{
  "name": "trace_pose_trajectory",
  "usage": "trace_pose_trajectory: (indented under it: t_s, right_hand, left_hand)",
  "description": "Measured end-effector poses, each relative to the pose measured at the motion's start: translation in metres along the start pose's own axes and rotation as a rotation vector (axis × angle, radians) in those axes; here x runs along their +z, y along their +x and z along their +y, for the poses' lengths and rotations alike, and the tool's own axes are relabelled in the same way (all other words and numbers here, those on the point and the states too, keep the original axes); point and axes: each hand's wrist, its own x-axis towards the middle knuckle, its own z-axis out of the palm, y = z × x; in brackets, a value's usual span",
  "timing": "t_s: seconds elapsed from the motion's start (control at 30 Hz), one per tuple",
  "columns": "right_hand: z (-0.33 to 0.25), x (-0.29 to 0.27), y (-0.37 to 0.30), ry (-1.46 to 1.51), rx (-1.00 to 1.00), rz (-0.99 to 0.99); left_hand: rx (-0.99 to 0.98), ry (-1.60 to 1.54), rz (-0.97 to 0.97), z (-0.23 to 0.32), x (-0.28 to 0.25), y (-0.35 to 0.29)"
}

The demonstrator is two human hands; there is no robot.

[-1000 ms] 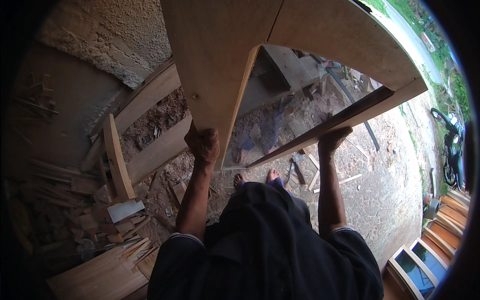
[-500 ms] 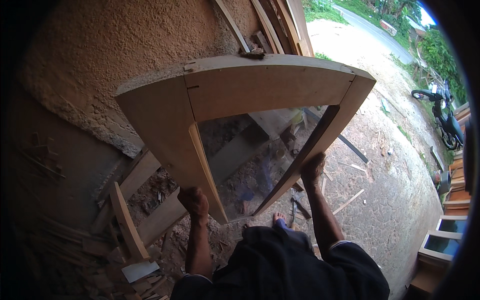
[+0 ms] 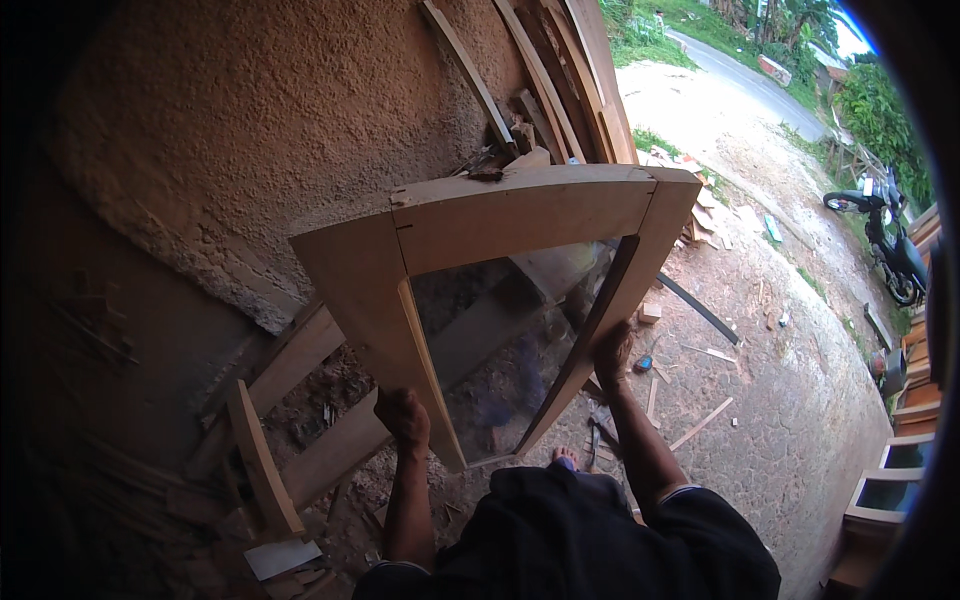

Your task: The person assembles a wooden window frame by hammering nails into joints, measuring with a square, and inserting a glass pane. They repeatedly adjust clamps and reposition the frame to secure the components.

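Between my hands stands a pale wooden window sash (image 3: 520,215) with an arched top and a glass pane (image 3: 500,330). Its top leans away from me, and the floor shows through the glass. My left hand (image 3: 403,418) is closed round the left stile, low down. Higher up on the opposite stile, my right hand (image 3: 613,352) grips the outer edge; its fingers are partly hidden behind the wood. Dark joint lines mark where the arched top rail meets the stiles.
Wooden boards (image 3: 560,80) lean on the rough wall (image 3: 250,110) ahead. Timber beams (image 3: 335,440) and a curved wood piece (image 3: 262,460) lie left. Offcuts, a blue tape measure (image 3: 643,364) and a dark strip (image 3: 700,308) lie on the ground. A motorcycle (image 3: 885,235) stands far right.
The sash has moved lower and farther from my head, its top edge dropping in view. Both hands went down slightly with it and keep their hold.
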Motion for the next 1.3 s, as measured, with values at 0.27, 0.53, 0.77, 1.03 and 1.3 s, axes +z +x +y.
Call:
trace_pose_trajectory:
  t_s: [0.27, 0.53, 0.77, 1.03, 1.3]
  right_hand:
    - [-0.039, -0.002, 0.004, 0.015, -0.064, 0.143]
    - [-0.032, 0.003, -0.010, 0.023, 0.125, 0.102]
    - [-0.028, 0.011, 0.004, -0.002, 0.009, 0.089]
    - [-0.010, -0.015, -0.009, 0.189, 0.179, -0.015]
    - [0.062, -0.041, -0.061, -0.021, 0.180, -0.163]
  left_hand:
    - [-0.017, 0.102, -0.041, -0.007, -0.025, 0.009]
    - [0.124, 0.094, 0.110, -0.012, -0.006, -0.009]
    - [-0.086, -0.082, -0.051, -0.008, -0.003, 0.005]
    - [0.021, -0.090, -0.142, -0.057, 0.005, -0.049]
    - [-0.534, 0.033, -0.743, -0.128, -0.015, -0.137]
